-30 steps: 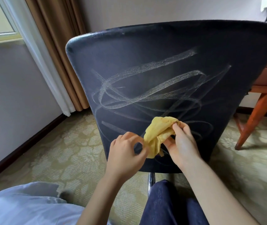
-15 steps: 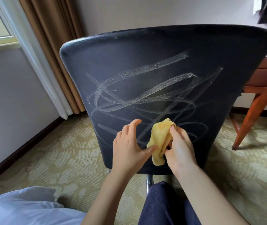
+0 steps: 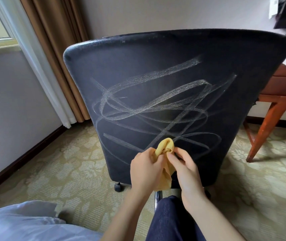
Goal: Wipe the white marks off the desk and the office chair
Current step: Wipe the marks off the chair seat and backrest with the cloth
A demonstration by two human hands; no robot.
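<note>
Head view: we pinched the bunched yellow cloth (image 3: 166, 146) with left hand (image 3: 145, 171) and right hand (image 3: 185, 171) (both grips curled on it), low before the office chair (image 3: 156, 58), its white marks (image 3: 147, 77) seemingly all unwiped.

One chair (image 3: 156, 63), one cloth (image 3: 166, 145), two hands (image 3: 146, 171) (image 3: 186, 173)

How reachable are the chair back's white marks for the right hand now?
Probably yes: the right hand and left hand grip the yellow cloth right before the chair back, with nothing between it and the lowest white marks.
</note>
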